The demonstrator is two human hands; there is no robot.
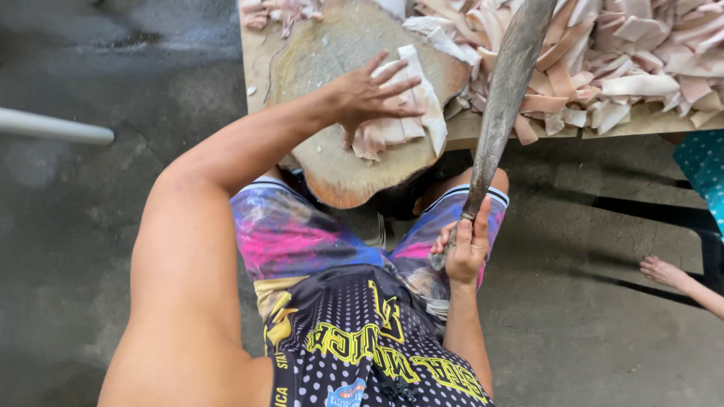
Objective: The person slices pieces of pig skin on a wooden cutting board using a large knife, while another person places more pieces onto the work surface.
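Seen from above: a long wooden bench (260, 56) across the top of the view, heaped on its right part with a big pile of pale pink and cream meat strips (626, 60). Lying on the bench near edge and overhanging it toward the knees, a round, thick wooden chopping block (332, 166), worn and stained. Resting on the right half of this block, a small stack of pale pink folded meat slices (403, 117), its long axis going from upper right to lower left, fanned at the lower end. Pressed flat on top of this stack, the left hand (366, 98), reaching from the lower left, fingers (400, 83) spread wide and open, not closed around anything, only holding the slices down. Standing to the right of the stack and clearly apart from it, a long, dull grey metal blade (505, 98), raised steeply, its tip out of the view at the top and its length passing in front of the pile. Clenched around the handle of this blade low over the right thigh, the right hand (466, 245), fingers wrapped tight. Nearer to the slices: the left hand, touching them; the blade edge just beside, on the right. At the right border, on the grey concrete floor (90, 226), a bare foot of another person (664, 271).
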